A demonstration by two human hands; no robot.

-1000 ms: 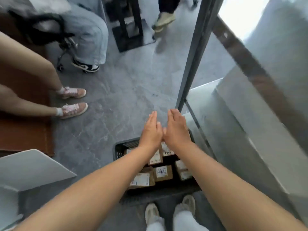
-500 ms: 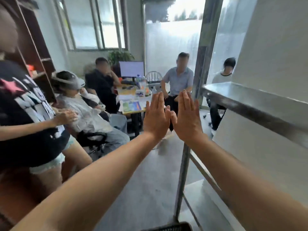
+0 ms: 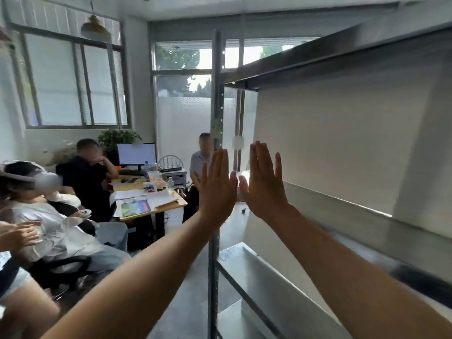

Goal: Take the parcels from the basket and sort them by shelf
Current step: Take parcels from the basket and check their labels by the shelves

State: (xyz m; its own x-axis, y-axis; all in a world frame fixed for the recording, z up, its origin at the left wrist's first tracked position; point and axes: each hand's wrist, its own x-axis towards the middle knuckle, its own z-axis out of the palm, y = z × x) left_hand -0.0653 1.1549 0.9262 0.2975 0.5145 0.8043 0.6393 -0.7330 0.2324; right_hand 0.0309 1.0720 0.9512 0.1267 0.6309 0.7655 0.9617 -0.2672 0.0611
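I am holding my left hand (image 3: pixel 216 189) and right hand (image 3: pixel 265 185) up flat and empty, fingers straight — the right nearer the shelf's (image 3: pixel 342 216) front edge — no basket showing.

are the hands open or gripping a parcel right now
Open. The left hand and right hand are held up side by side with fingers straight, and neither holds anything.

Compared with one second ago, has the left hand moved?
Yes. The left hand went up along the shelf post, from near its foot to well above it.
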